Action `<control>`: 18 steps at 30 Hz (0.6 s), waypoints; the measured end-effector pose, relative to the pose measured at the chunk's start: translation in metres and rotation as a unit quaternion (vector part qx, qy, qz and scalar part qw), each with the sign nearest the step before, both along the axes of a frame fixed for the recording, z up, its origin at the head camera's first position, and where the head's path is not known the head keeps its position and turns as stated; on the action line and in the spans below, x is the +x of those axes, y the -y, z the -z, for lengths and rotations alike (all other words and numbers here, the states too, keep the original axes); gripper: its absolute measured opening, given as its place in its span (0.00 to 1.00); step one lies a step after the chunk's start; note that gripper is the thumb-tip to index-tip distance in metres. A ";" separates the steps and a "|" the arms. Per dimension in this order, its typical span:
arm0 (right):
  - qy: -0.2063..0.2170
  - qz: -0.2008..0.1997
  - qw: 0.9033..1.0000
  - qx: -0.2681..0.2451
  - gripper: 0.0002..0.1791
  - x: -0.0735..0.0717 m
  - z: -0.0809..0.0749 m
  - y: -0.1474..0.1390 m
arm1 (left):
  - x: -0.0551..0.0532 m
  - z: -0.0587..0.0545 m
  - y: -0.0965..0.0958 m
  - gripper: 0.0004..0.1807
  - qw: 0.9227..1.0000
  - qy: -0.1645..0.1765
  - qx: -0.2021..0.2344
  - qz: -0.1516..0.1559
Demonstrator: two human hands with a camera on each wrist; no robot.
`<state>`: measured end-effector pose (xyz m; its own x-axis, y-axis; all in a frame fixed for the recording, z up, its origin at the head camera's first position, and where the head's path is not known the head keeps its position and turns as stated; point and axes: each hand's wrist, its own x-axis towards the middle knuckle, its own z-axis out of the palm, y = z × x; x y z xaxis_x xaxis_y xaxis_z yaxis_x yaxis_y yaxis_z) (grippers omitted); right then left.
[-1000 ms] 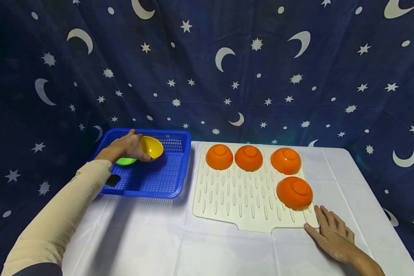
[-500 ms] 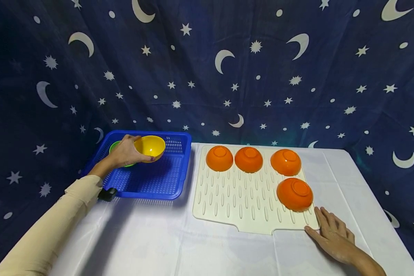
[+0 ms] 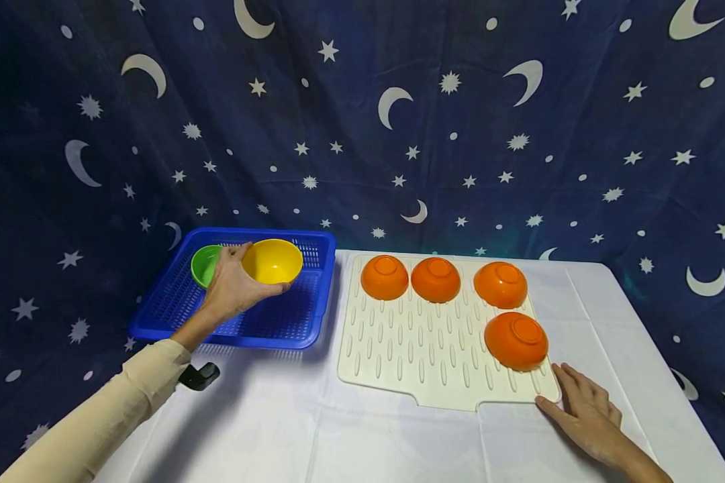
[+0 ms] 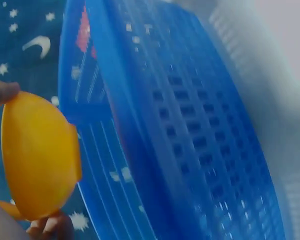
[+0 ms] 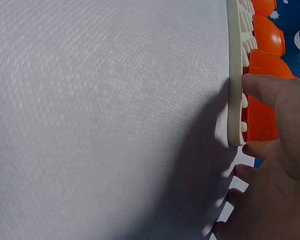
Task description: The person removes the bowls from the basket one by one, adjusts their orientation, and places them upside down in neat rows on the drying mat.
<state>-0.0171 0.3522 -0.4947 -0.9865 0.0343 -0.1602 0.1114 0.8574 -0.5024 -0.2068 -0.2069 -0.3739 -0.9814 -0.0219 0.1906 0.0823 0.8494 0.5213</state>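
My left hand (image 3: 232, 285) pinches a yellow bowl (image 3: 274, 263) by its rim, thumb on the near side and fingers on the far side, above a blue basket (image 3: 321, 295). The bowl (image 4: 37, 155) is tilted with its opening upward and toward me in the head view. Inside the basket, left of my hand, a green bowl (image 3: 204, 265) is partly hidden by the fingers. My right hand (image 3: 586, 416) rests at the near right corner of a cream draining mat (image 3: 399, 349), fingers extended, the thumb touching its edge. An orange bowl (image 3: 516, 340) lies upside down close by.
More orange bowls stand upside down on the mat: one at the back left (image 3: 384, 277), one beside it (image 3: 436, 280) and one at the back right (image 3: 500, 283). A white cloth (image 3: 266, 429) covers the table. A dark curtain (image 3: 350, 121) with moons and stars hangs behind.
My left hand has lifted the yellow bowl and carried it rightward and slightly toward me, uncovering more of the green bowl. My right hand has hardly moved.
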 end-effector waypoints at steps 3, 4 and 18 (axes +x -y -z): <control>-0.008 0.001 1.000 -0.006 0.46 -0.001 -0.001 0.000 | 0.010 -0.001 -0.012 0.62 1.000 -0.006 0.019 0.011; -0.010 0.002 1.000 -0.005 0.46 0.000 -0.001 0.000 | 0.013 -0.002 -0.016 0.62 0.999 -0.008 0.025 0.018; -0.008 0.005 1.000 0.000 0.46 0.000 0.001 -0.001 | 0.043 -0.006 -0.064 0.59 0.997 -0.016 0.048 0.063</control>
<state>-0.0168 0.3529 -0.4953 -0.9886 0.0441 -0.1442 0.1117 0.8566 -0.5038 -0.1639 -0.1425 -0.3682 -0.9708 0.0816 0.2257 0.2037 0.7772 0.5954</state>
